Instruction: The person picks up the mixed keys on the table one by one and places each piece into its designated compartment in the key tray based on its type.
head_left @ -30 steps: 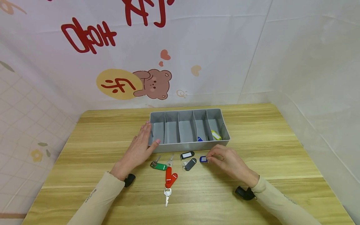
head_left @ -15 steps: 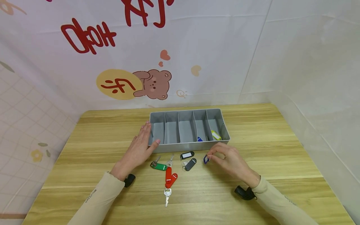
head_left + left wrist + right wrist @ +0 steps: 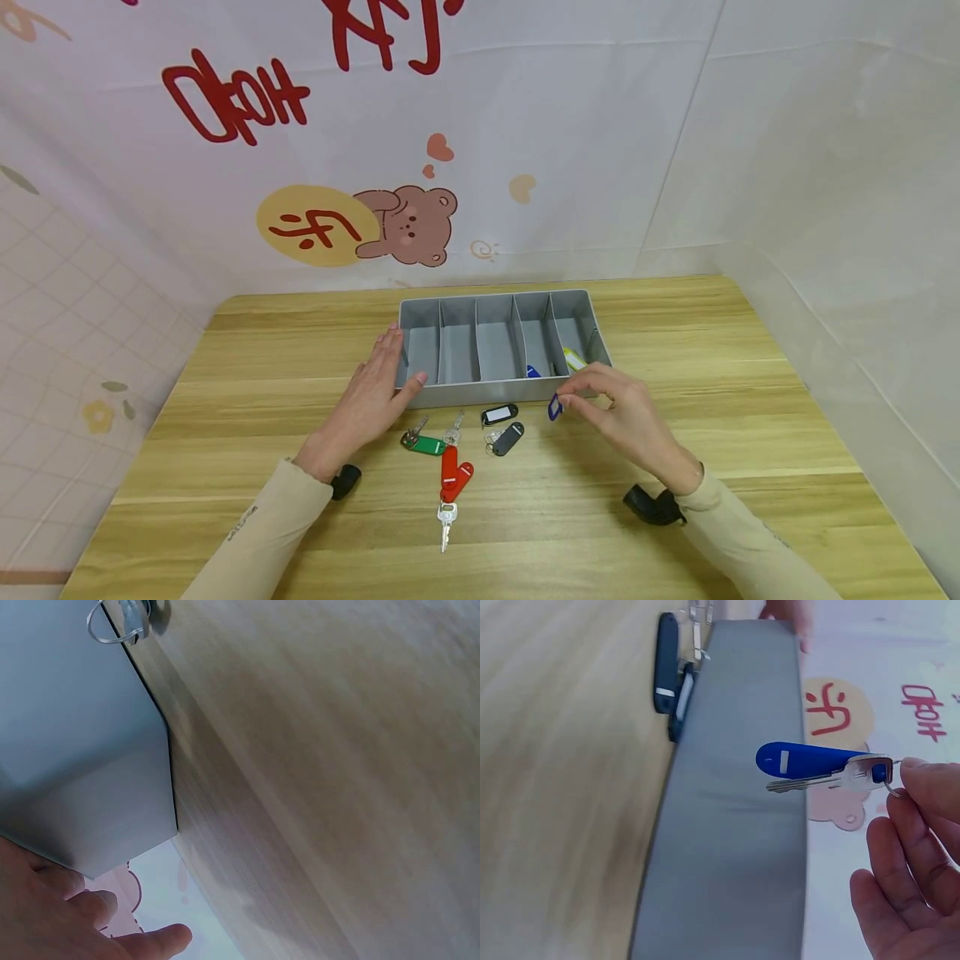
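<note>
My right hand [image 3: 626, 417] pinches the ring of a blue key tag [image 3: 810, 759] between thumb and forefinger. A silver key [image 3: 851, 778] dangles from that ring beside the tag. Tag and key hang close in front of the grey divided tray [image 3: 495, 392], near its right end. At the tray's left end my left hand [image 3: 363, 396] rests with fingers straight along the side and thumb at the front wall. Inside the tray, a yellow key tag [image 3: 573, 359] lies in the far right compartment and another blue tag [image 3: 532, 372] in the one beside it.
Before the tray lie a black key tag [image 3: 499, 414], a dark grey tag [image 3: 509, 438], a green tag [image 3: 427, 446] and two overlapping red tags [image 3: 449, 468], with silver keys [image 3: 446, 525]. A printed white cloth [image 3: 570, 167] stands behind the wooden table [image 3: 720, 383].
My right hand has lifted the blue key tag from the table and carried it slightly right and up towards the tray's front wall. The left hand has stayed put.
</note>
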The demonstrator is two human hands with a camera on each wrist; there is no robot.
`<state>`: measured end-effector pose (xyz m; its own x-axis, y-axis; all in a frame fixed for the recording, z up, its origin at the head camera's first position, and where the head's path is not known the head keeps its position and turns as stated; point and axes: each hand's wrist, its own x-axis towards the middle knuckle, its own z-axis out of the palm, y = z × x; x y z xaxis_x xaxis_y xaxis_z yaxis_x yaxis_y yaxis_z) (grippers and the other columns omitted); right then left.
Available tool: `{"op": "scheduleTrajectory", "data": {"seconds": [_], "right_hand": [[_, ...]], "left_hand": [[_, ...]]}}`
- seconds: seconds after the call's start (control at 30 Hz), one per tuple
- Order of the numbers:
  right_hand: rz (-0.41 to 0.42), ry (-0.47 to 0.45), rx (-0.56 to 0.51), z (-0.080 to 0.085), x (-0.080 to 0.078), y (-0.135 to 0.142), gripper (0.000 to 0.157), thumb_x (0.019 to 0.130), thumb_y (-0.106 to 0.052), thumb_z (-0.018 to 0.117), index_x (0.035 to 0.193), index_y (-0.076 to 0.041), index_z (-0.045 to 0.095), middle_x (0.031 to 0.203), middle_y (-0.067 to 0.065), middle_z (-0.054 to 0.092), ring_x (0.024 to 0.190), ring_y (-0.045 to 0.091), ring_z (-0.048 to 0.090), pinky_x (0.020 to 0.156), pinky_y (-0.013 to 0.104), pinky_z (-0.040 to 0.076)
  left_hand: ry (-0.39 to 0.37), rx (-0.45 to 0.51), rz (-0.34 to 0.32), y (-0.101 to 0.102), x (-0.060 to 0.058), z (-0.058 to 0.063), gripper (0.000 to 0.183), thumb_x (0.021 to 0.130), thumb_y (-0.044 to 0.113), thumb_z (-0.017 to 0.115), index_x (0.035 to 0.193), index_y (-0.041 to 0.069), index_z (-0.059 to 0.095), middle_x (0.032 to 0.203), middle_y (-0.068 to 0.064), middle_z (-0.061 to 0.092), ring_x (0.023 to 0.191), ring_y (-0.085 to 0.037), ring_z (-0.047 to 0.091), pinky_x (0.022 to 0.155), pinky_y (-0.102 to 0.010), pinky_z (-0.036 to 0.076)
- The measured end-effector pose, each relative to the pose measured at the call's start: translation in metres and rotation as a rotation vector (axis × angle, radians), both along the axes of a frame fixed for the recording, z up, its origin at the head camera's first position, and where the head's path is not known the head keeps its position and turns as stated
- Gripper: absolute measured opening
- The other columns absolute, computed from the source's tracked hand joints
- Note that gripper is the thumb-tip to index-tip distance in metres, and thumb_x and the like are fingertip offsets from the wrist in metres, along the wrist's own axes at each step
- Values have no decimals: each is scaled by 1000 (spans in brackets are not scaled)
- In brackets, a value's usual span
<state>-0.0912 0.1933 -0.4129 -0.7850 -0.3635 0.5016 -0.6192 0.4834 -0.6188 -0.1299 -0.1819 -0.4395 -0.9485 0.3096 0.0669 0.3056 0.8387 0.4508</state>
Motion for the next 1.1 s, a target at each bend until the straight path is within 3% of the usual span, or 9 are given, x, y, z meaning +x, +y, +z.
{"op": "scheduleTrajectory", "data": {"seconds": [0.1, 0.27, 0.53, 0.73, 1.1], "right_hand": [[-20, -2, -35, 8, -1, 1, 25, 82, 4, 84, 94, -17, 79, 96, -8, 73, 85, 9, 66, 65, 20, 49], [-42, 35, -93, 18, -5, 1, 25, 82, 6, 84, 95, -16, 80, 96, -4, 74, 85, 9, 66, 71, 15, 47], [-70, 37, -116, 28, -9, 2, 22, 84, 6, 82, 94, -13, 79, 97, -3, 75, 89, 9, 67, 76, 16, 49], [-99, 35, -119, 33, -13, 1, 19, 86, 5, 81, 93, -12, 79, 97, -3, 75, 91, 9, 66, 77, 14, 46], [-123, 34, -130, 35, -24, -1, 15, 88, 3, 80, 94, -11, 78, 98, -3, 75, 97, 8, 68, 91, 17, 49]], "left_hand": [[0, -1, 0, 0, 0, 0, 88, 107, 55, 44, 165, -2, 9, 173, -17, 5, 157, -41, 11, 114, -73, 25], [-3, -1, 3, 0, 0, 0, 88, 107, 55, 44, 164, -2, 9, 173, -17, 5, 157, -42, 11, 114, -73, 25], [-4, 4, 1, 0, 1, 1, 88, 107, 55, 45, 164, -3, 9, 173, -18, 5, 157, -42, 11, 115, -72, 25], [-1, 5, 0, 0, 1, 1, 88, 107, 55, 45, 164, -3, 9, 173, -18, 5, 157, -42, 11, 115, -72, 26], [0, 6, 1, 1, 1, 1, 88, 107, 54, 46, 164, -3, 9, 173, -19, 6, 157, -42, 11, 115, -72, 25]]}}
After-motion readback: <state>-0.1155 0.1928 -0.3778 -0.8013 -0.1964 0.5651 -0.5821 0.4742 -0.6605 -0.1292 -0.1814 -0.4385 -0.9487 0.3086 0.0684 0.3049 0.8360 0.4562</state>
